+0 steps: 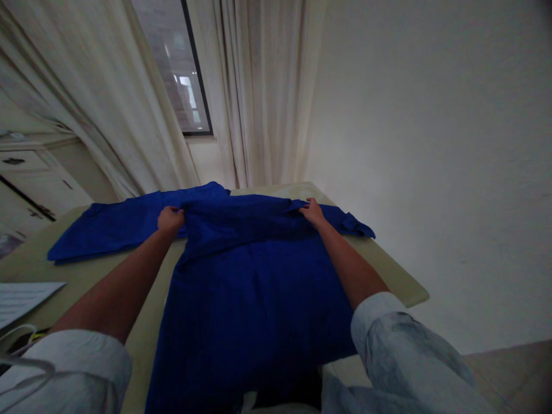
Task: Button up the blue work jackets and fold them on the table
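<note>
A dark blue garment (263, 293), seemingly a long-sleeved shirt, lies spread over the table and hangs down past its near edge. At its far left corner my left hand (171, 221) pinches the cloth. My right hand (312, 213) grips the far right part, where the fabric is bunched. Beyond that hand a blue sleeve-like end (351, 223) reaches toward the table's right side. To the left lies more blue cloth (125, 224), flat and layered like a folded piece; whether it joins the garment is hidden near my left hand.
The pale table (397, 273) has a rounded right corner close to the white wall (431, 144). Papers (26, 299) and a white cord (26, 359) are at the left. Curtains (267, 92) hang behind, beside a window (176, 63). A cabinet (43, 178) stands at far left.
</note>
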Demonstrator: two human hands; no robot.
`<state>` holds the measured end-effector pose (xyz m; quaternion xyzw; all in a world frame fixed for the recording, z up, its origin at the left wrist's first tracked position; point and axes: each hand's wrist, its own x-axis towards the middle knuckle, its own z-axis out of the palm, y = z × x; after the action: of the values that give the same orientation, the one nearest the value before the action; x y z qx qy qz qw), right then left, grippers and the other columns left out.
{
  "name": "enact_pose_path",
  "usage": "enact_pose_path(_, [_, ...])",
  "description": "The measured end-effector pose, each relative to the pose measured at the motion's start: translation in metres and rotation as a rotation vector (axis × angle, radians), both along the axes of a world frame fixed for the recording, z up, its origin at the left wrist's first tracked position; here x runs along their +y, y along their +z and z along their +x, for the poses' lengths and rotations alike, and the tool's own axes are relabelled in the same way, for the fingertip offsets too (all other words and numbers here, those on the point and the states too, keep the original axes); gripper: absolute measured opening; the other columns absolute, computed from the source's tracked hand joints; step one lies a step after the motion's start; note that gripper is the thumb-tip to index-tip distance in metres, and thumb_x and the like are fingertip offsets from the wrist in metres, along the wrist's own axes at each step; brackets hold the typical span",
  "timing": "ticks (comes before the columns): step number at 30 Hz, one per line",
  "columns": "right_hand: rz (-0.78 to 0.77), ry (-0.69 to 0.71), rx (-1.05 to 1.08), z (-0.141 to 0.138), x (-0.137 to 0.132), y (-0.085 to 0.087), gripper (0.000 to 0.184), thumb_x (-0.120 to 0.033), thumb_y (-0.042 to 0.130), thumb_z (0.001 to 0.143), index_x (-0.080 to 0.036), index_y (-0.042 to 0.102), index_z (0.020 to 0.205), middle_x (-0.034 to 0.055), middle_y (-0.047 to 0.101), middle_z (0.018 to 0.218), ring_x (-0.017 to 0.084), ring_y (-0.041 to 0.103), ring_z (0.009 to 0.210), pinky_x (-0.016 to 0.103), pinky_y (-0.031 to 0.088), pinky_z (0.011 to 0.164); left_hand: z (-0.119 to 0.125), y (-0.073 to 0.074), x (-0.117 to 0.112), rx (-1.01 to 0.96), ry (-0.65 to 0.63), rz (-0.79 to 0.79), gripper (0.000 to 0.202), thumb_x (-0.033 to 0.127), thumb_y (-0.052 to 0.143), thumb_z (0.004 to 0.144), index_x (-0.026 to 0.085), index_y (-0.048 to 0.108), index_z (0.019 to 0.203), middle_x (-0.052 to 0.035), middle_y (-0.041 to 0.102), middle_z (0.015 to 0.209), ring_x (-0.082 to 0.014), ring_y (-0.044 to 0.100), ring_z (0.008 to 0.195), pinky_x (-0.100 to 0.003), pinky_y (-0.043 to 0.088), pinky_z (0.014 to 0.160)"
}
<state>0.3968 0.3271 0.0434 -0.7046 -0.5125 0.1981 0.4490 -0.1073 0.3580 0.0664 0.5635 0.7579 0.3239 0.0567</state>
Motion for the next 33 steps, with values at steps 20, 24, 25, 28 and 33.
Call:
enact_pose_path(20, [0.029, -0.647, -0.188, 0.099, -0.116, -0.047, 0.047, -0.03, 0.056, 0.088, -0.01, 0.053, 0.13, 0.023, 0.066, 0.122, 0.036, 0.059, 0.121, 0.046, 0.042, 0.11, 0.251, -0.06, -0.08, 0.405, -0.853, 0.038, 0.046, 0.046, 0.066, 0.097, 0.027, 0.067, 0.139, -0.0138, 0.065, 0.146, -0.0377, 0.056, 0.136, -0.056, 0.033, 0.119])
enact_pose_path(24, [0.034, -0.632, -0.179, 0.102, -0.122, -0.059, 0.046, -0.029, 0.053, 0.089, -0.011, 0.052, 0.132, 0.0175, 0.069, 0.112, 0.032, 0.064, 0.11, 0.043, 0.046, 0.104, 0.272, -0.054, -0.06, 0.305, -0.782, -0.042, 0.047, 0.04, 0.031, 0.111, 0.024, 0.069, 0.135, -0.0138, 0.077, 0.123, -0.0304, 0.069, 0.12, -0.05, 0.043, 0.112])
enact_pose_path(25, [0.035, -0.623, -0.177, 0.103, -0.121, -0.06, 0.046, -0.029, 0.052, 0.089, -0.011, 0.051, 0.132, 0.0167, 0.07, 0.111, 0.032, 0.064, 0.11, 0.042, 0.046, 0.104, 0.273, -0.05, -0.056, 0.28, -0.803, -0.019, 0.053, 0.04, 0.024, 0.112, 0.022, 0.062, 0.145, -0.0146, 0.074, 0.13, -0.0281, 0.068, 0.124, -0.046, 0.046, 0.111])
enact_pose_path(28, [0.038, -0.6, -0.195, 0.104, -0.118, -0.062, 0.045, -0.027, 0.051, 0.09, -0.012, 0.051, 0.132, 0.0165, 0.07, 0.112, 0.032, 0.064, 0.111, 0.042, 0.046, 0.103, 0.272, -0.036, -0.052, 0.216, -0.983, 0.086, 0.066, 0.052, 0.037, 0.109, 0.019, 0.032, 0.166, -0.0161, 0.05, 0.162, -0.0282, 0.052, 0.146, -0.044, 0.041, 0.118])
enact_pose_path(33, [-0.007, -0.571, -0.239, 0.099, -0.117, -0.061, 0.044, -0.033, 0.051, 0.096, -0.014, 0.053, 0.135, 0.0158, 0.072, 0.109, 0.032, 0.066, 0.108, 0.042, 0.047, 0.099, 0.24, -0.031, -0.053, 0.325, -0.964, 0.149, 0.056, 0.047, 0.045, 0.106, 0.021, 0.052, 0.154, -0.0131, 0.052, 0.161, -0.0314, 0.049, 0.147, -0.049, 0.035, 0.124])
